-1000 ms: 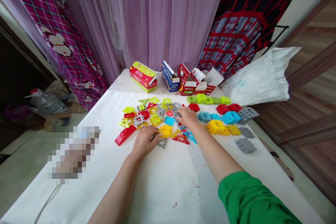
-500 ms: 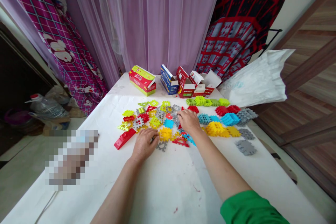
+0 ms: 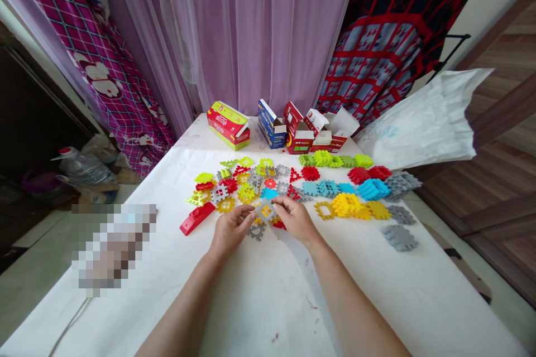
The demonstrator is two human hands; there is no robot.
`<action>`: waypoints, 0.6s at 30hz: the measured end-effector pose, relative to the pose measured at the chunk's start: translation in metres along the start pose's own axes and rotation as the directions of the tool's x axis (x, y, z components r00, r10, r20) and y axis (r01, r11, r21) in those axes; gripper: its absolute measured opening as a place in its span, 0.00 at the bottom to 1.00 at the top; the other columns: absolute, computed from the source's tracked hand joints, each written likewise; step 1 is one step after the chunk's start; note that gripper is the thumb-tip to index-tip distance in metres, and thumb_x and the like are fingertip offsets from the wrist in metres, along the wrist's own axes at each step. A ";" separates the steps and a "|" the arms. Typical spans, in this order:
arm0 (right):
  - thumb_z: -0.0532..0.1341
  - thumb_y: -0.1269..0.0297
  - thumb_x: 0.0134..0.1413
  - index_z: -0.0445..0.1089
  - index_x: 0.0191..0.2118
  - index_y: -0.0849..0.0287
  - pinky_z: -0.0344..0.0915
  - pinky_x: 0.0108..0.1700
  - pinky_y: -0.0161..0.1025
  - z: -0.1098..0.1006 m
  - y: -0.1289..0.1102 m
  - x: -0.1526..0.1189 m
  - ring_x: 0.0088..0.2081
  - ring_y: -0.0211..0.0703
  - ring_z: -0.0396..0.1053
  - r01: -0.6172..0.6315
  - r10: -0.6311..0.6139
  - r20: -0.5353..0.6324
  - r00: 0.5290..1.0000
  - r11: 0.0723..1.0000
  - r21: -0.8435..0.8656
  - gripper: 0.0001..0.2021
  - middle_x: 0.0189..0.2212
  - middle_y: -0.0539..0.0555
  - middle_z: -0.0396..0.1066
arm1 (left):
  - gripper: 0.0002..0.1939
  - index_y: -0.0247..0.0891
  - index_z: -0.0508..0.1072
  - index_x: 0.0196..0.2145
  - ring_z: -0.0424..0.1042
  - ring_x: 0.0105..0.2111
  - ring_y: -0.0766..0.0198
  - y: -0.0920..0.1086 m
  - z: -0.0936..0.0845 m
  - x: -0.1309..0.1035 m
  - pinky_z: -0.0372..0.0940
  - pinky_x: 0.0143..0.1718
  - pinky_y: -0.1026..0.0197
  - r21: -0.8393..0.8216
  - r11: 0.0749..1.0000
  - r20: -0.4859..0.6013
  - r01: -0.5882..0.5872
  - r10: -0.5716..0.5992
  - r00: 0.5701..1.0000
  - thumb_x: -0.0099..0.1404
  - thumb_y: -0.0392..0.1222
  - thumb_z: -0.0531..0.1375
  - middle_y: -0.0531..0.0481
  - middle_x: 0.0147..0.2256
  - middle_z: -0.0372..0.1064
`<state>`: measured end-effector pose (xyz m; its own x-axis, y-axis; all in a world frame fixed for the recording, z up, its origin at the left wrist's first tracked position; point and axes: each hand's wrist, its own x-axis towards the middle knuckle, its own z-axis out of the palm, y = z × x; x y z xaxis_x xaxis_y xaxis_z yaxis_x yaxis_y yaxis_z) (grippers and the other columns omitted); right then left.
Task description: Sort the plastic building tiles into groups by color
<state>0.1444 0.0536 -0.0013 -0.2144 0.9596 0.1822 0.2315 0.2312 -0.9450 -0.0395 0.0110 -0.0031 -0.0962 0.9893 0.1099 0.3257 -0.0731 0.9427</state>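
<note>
Between my two hands is a small grey interlocking plastic tile (image 3: 265, 204) with toothed edges and window-like holes, through which yellow shows. My left hand (image 3: 233, 227) pinches its left side between thumb and fingers. On its upper right edge, my right hand (image 3: 296, 221) has thumb and fingers closed. Just beneath lie another grey tile (image 3: 256, 232) and a red piece (image 3: 279, 225), partly covered. Beyond my fingers a blue tile (image 3: 268, 193) rests among mixed loose tiles. A long red block (image 3: 197, 218) lies left of my left hand.
To the right are colour groups: green tiles (image 3: 322, 158), blue tiles (image 3: 372, 189), yellow tiles (image 3: 347, 204) and grey tiles (image 3: 400, 237). Opened small boxes (image 3: 272, 125) line the table's back edge. A white bag (image 3: 419, 120) stands at the back right. A pixelated object lies at the left edge.
My right hand has come back from the pile toward my left hand, bringing the grey tile. My left hand has turned and now grips it too. The view has shifted slightly.
</note>
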 end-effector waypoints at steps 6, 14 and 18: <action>0.59 0.56 0.52 0.74 0.37 0.59 0.68 0.37 0.40 0.005 0.000 -0.002 0.33 0.43 0.72 -0.047 0.056 -0.076 0.996 0.993 0.112 0.13 0.31 0.53 0.76 | 0.21 0.38 0.72 0.32 0.61 0.15 0.72 0.011 0.006 -0.002 0.57 0.16 0.68 -0.278 0.945 0.069 0.172 -0.159 0.985 0.49 0.58 0.66 0.58 0.20 0.66; 0.61 0.57 0.50 0.71 0.43 0.59 0.62 0.27 0.34 0.005 -0.007 -0.009 0.23 0.37 0.64 -0.090 0.083 0.047 0.995 0.981 0.173 0.16 0.22 0.46 0.67 | 0.22 0.38 0.68 0.28 0.55 0.11 0.75 0.023 -0.001 -0.005 0.46 0.14 0.70 -0.367 0.881 0.142 0.297 -0.263 0.954 0.50 0.61 0.64 0.61 0.13 0.60; 0.60 0.59 0.51 0.68 0.47 0.58 0.58 0.27 0.34 0.005 -0.013 -0.011 0.22 0.35 0.61 -0.070 0.050 0.127 0.991 0.984 0.164 0.18 0.20 0.44 0.64 | 0.23 0.39 0.67 0.29 0.53 0.11 0.75 0.021 -0.001 -0.004 0.43 0.14 0.71 -0.397 0.861 0.120 0.319 -0.296 0.948 0.50 0.62 0.64 0.61 0.12 0.60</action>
<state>0.1395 0.0391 0.0075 -0.3212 0.9418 0.0990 0.0874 0.1336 -0.9872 -0.0333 0.0052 0.0167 -0.0743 0.9743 -0.2126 -0.1240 0.2025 0.9714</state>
